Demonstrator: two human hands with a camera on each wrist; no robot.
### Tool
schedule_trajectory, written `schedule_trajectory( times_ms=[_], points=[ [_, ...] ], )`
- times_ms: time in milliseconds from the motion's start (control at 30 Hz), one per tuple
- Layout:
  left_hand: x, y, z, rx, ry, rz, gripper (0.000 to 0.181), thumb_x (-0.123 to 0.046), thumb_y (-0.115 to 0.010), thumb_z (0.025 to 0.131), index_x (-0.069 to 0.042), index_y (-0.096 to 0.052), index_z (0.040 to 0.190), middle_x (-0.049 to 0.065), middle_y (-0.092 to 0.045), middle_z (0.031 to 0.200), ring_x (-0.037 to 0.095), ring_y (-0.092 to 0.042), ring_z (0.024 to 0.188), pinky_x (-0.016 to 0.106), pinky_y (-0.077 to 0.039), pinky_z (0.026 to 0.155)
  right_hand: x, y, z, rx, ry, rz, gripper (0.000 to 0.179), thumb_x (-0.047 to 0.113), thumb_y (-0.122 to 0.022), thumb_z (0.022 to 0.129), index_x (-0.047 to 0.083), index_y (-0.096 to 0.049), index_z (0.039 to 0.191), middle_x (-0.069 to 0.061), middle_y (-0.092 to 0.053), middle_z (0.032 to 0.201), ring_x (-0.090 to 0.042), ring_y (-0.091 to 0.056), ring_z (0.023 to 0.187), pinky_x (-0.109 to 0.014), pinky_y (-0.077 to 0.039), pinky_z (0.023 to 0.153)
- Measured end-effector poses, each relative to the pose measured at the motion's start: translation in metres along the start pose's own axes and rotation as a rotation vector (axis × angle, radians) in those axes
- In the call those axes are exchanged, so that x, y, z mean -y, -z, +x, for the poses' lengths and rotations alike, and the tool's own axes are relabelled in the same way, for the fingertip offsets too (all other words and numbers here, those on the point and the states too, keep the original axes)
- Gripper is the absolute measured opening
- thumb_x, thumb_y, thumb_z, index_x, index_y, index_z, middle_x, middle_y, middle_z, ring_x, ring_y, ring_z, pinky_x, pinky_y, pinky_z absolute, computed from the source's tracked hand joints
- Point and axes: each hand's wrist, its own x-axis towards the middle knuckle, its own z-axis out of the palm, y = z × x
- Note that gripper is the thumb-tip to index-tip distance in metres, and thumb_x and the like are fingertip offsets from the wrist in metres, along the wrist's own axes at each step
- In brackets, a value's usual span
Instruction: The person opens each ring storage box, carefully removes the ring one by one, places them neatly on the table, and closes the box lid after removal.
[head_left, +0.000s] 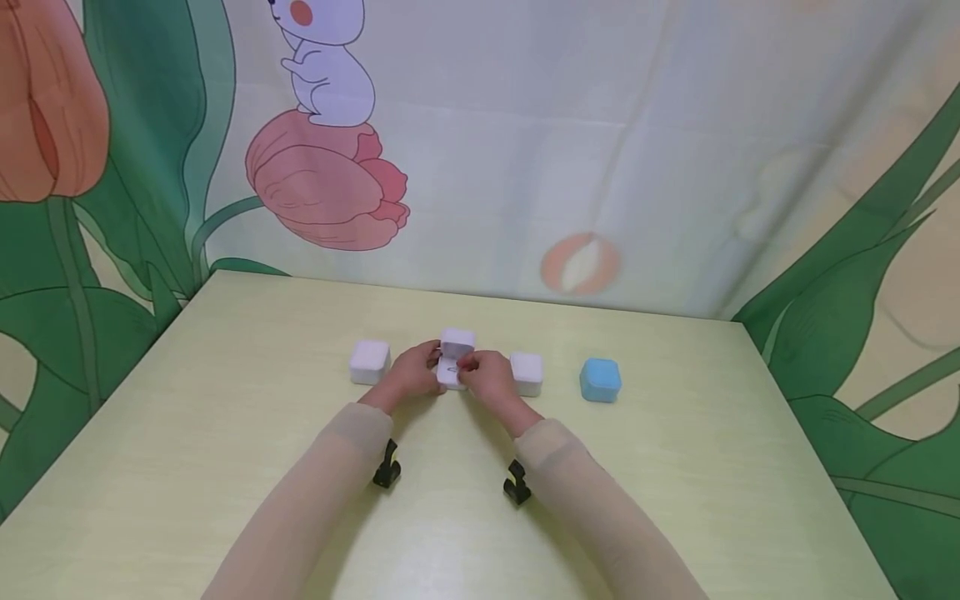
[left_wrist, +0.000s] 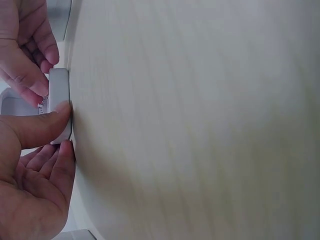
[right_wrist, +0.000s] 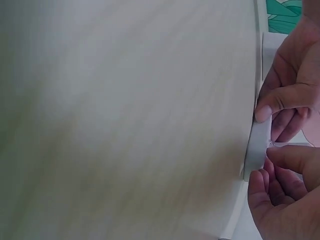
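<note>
A small white ring box (head_left: pixel 450 377) stands with its lid (head_left: pixel 457 340) raised. My left hand (head_left: pixel 415 371) grips its left side; the thumb (left_wrist: pixel 47 127) lies across the front wall in the left wrist view. My right hand (head_left: pixel 489 375) reaches in from the right, thumb and forefinger pinched together at a ring (left_wrist: pixel 41 105) set with small sparkling stones. The fingertips cover part of the ring. In the right wrist view, the box's front wall (right_wrist: pixel 256 147) shows between both hands, and the right hand's other fingers are curled.
One closed white box (head_left: pixel 370 362) sits left of the hands, another white box (head_left: pixel 528 374) just beyond the right hand. Farther right is a light blue box (head_left: pixel 601 380). The pale wooden table (head_left: pixel 675 492) ends at a printed curtain (head_left: pixel 480 167).
</note>
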Motion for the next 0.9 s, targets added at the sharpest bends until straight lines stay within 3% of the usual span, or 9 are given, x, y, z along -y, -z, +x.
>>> schedule_trajectory(
  times_ms=[400,700,900],
  points=[
    [-0.0011,0.0021,-0.0034,-0.004,-0.002,0.019,0.085,0.001,-0.072,0.083,0.009,-0.029,0.156,0.024,-0.047,0.156,0.037,-0.043,0.149,0.048,-0.032,0.127,0.0042,-0.001,0.0005,0.005,0.044,-0.073,0.012,0.002,-0.07,0.092,-0.003,-0.077,0.1,-0.017,-0.078,0.104,-0.023,-0.066,0.094,-0.023,-0.052,0.075],
    [-0.0019,0.0016,-0.0031,-0.006,-0.001,-0.004,0.085,0.003,-0.072,0.084,0.009,-0.028,0.156,0.025,-0.047,0.156,0.037,-0.043,0.149,0.047,-0.031,0.127,0.006,0.0021,0.0024,0.016,0.044,-0.086,0.012,0.003,-0.068,0.093,-0.003,-0.077,0.099,-0.017,-0.078,0.103,-0.021,-0.063,0.09,-0.02,-0.048,0.072],
    [-0.003,0.0011,-0.003,0.002,0.002,-0.008,0.085,0.002,-0.072,0.083,0.009,-0.029,0.156,0.024,-0.047,0.156,0.037,-0.042,0.149,0.047,-0.031,0.127,0.0057,0.0011,0.004,0.028,0.064,-0.153,0.012,0.002,-0.066,0.094,-0.004,-0.076,0.099,-0.018,-0.077,0.103,-0.023,-0.064,0.09,-0.025,-0.052,0.075]
  ],
)
